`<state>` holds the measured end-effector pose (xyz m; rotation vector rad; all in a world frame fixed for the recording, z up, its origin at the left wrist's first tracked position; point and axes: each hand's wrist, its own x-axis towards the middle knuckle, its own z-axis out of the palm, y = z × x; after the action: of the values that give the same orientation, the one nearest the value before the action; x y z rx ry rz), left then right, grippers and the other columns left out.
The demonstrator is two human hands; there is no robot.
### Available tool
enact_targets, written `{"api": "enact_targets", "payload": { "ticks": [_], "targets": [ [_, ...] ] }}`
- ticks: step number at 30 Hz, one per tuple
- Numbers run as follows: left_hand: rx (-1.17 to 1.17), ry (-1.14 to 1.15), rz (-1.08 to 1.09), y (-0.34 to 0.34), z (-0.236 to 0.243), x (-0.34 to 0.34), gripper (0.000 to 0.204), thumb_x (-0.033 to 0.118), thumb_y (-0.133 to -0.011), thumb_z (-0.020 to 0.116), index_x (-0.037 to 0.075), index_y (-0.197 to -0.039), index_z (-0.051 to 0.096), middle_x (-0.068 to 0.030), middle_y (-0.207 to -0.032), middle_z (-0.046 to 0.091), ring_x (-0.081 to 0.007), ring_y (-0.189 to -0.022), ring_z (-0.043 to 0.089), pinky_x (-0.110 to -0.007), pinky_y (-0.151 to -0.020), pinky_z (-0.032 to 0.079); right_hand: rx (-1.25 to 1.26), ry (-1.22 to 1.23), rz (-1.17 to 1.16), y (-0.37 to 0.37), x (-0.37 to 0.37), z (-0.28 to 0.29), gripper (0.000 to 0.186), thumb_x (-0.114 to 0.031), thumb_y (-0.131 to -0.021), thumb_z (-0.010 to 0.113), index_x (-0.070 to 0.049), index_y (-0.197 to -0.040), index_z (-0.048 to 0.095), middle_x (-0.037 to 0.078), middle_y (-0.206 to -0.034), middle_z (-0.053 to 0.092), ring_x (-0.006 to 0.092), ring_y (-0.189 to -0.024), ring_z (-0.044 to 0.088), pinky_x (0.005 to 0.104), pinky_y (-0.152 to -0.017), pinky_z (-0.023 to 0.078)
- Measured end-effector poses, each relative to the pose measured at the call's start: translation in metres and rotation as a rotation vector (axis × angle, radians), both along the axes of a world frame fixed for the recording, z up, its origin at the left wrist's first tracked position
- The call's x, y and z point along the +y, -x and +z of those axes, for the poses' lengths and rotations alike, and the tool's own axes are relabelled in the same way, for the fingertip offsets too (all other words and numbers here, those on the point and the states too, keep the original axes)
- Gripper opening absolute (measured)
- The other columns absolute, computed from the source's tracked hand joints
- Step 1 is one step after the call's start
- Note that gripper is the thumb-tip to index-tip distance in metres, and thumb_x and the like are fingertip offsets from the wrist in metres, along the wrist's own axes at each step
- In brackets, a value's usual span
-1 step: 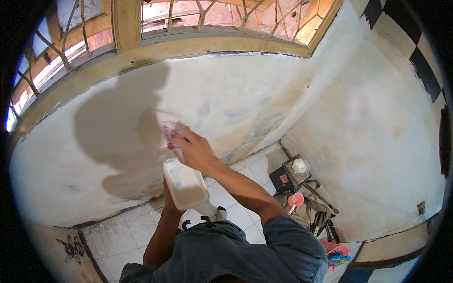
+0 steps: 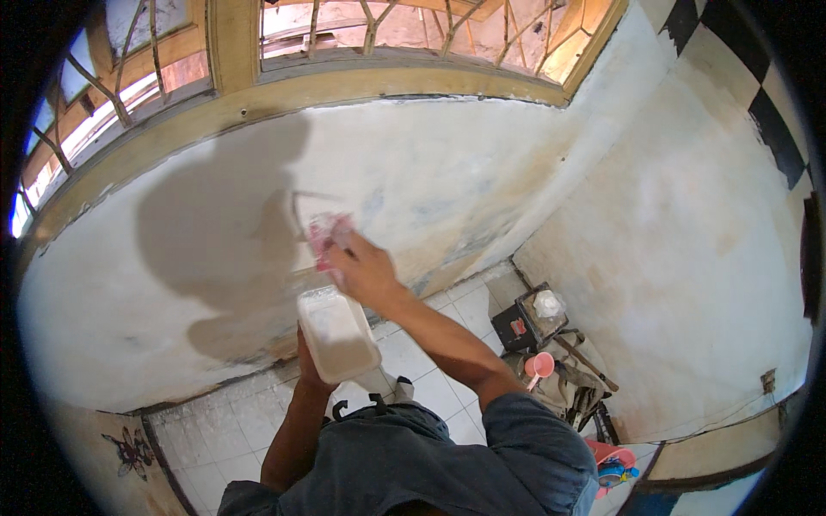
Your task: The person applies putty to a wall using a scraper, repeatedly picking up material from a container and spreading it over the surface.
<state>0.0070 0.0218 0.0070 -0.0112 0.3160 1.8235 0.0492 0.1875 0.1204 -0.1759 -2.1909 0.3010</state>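
Two bare hands are raised before a pale, patchy wall [image 2: 447, 155], below a barred window with a yellow frame [image 2: 413, 77]. At far left a dark flower-like mark [image 2: 129, 451] shows low down; a broad shadow [image 2: 206, 224] falls farther right. Next, the left hand [image 2: 312, 368] grasps a white tray [image 2: 350, 376] by its left side, most of its fingers hidden; whitish material lies inside. Just above the tray, a pinkish-red tool [image 2: 321, 234], blurred and smeared white, is held up to the wall, whether touching I cannot tell. The right hand [image 2: 368, 273] has its fingers clenched around that tool. Rightward stand a black box [image 2: 508, 320] topped by a white lump [image 2: 545, 304], then a pink dipper [image 2: 539, 365] beside rumpled cloth [image 2: 564, 391]
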Motion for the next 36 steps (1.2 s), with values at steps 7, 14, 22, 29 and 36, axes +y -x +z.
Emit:
{"api": "enact_targets", "payload": {
  "ticks": [7,14,22,29,36],
  "targets": [
    [0.054,0.045,0.052,0.002,-0.009,-0.007,0.056,0.058,-0.098,0.035,0.018,-0.135,0.049,-0.005,-0.122,0.06,-0.0268,-0.109,0.061,-0.047,-0.09,0.053,-0.095,-0.31,-0.328,-0.041,0.139,-0.041,0.015,-0.005,-0.075,0.064,-0.01,-0.088,0.059,0.011,-0.092,0.058,0.0318,-0.074,0.058,0.0401,-0.058,0.05],
    [0.043,0.123,0.199,0.01,0.0,-0.019,0.055,0.057,-0.098,0.036,0.018,-0.134,0.05,-0.0045,-0.122,0.059,-0.0259,-0.108,0.061,-0.047,-0.089,0.054,-0.187,0.167,-0.369,-0.099,0.102,-0.111,0.021,-0.009,-0.08,0.066,-0.003,-0.099,0.059,0.013,-0.092,0.058,0.0311,-0.085,0.058,0.041,-0.069,0.051],
    [0.088,0.052,0.125,0.01,-0.005,-0.016,0.056,0.058,-0.098,0.036,0.018,-0.136,0.048,-0.0042,-0.124,0.059,-0.0256,-0.109,0.061,-0.047,-0.089,0.054,0.509,0.102,-0.602,-0.067,0.187,0.022,0.018,-0.006,-0.072,0.066,-0.001,-0.088,0.058,0.015,-0.081,0.054,0.0323,-0.075,0.053,0.0402,-0.067,0.045],
    [0.101,0.045,0.084,0.011,-0.022,-0.016,0.057,0.057,-0.099,0.036,0.018,-0.138,0.046,-0.0044,-0.126,0.058,-0.0245,-0.113,0.06,-0.045,-0.093,0.052,0.108,-0.017,-0.252,0.086,0.001,-0.037,0.038,-0.017,-0.084,0.062,0.001,-0.115,0.05,0.019,-0.1,0.055,0.0345,-0.094,0.053,0.0443,-0.088,0.044],
    [0.352,0.081,0.231,0.003,0.004,-0.012,0.062,0.057,-0.096,0.041,0.016,-0.142,0.04,-0.0078,-0.131,0.053,-0.0273,-0.122,0.053,-0.046,-0.1,0.046,0.036,0.15,0.215,0.006,-0.079,-0.016,0.024,-0.001,-0.073,0.068,-0.006,-0.095,0.06,0.013,-0.102,0.062,0.0293,-0.086,0.064,0.0383,-0.072,0.054]
  ]
}}
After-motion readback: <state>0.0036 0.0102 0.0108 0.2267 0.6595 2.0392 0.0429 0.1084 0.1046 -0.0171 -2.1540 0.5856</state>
